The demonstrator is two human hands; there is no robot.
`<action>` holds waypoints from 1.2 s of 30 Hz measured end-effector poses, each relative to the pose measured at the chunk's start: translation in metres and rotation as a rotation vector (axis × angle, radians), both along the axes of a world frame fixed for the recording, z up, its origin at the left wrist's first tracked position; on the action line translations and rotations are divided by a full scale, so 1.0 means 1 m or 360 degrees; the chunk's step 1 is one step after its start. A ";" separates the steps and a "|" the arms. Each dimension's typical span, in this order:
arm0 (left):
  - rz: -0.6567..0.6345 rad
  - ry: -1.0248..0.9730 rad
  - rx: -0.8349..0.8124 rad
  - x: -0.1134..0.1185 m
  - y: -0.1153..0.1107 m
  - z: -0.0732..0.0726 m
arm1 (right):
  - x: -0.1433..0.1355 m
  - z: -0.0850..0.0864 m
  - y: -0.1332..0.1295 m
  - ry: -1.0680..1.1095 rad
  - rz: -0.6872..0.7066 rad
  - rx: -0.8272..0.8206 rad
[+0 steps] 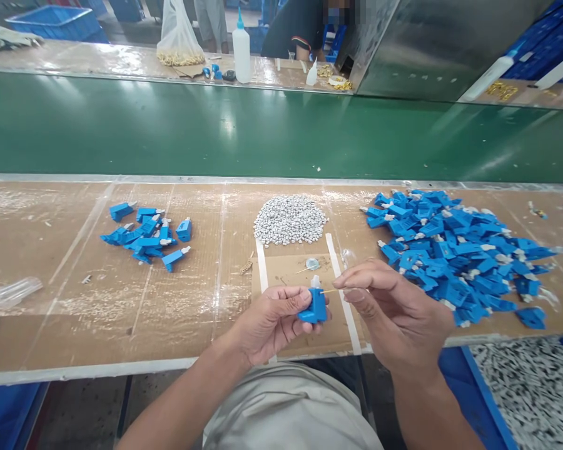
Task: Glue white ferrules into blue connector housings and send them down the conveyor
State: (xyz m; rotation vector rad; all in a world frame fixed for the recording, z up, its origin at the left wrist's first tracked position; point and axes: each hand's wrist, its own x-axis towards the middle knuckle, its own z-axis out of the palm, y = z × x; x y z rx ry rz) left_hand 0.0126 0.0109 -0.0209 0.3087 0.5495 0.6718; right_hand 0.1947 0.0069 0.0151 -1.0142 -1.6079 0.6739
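My left hand point(272, 322) grips a small blue plastic part point(315, 306) with a white tip, held just above the near edge of the workbench. My right hand point(389, 312) pinches a thin stick point(329, 290) whose end touches the white tip of that part. A heap of small grey-white pieces point(289, 220) lies straight ahead of my hands. A big pile of blue parts point(455, 250) is spread to the right, and a smaller pile of blue parts point(147, 236) lies to the left.
The cardboard-covered bench point(51, 262) borders a green conveyor belt point(216, 131). A clear plastic piece point(12, 292) lies at far left. A blue bin of grey pieces point(535, 394) sits low right. Across the belt: a white squeeze bottle point(241, 47), a plastic bag point(178, 37), a seated person point(300, 28).
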 end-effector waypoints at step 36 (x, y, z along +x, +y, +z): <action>0.0161 -0.0008 -0.0126 -0.010 0.002 -0.018 | 0.023 -0.035 -0.009 -0.0128 -0.0035 -0.0211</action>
